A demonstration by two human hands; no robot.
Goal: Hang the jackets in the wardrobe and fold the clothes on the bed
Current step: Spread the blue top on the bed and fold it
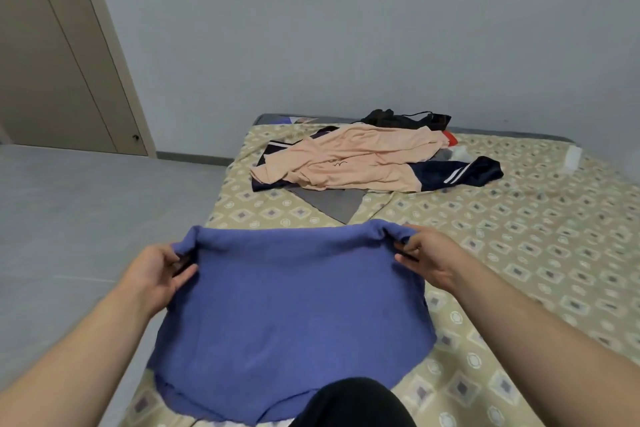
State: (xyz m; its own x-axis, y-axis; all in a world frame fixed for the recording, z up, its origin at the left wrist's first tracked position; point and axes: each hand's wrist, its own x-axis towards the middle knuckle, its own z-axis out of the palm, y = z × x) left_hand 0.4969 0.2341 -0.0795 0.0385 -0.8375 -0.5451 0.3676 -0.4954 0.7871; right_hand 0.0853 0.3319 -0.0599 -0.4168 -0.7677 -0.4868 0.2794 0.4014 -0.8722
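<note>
1. The left hand's (156, 274) fingers curl round the top left corner of the blue garment (294, 305) and grip it.
2. The right hand (427, 260) pinches the top right corner.
3. The garment spreads between them, its hem on the patterned bed (519, 253).
4. Farther back, a peach garment (346, 163) bears a dark scribble, unreadable, over a navy striped jacket (467, 173).

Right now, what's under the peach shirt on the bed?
Under the peach shirt, a navy striped garment sticks out at both ends and a grey cloth. Their middles are covered.
</note>
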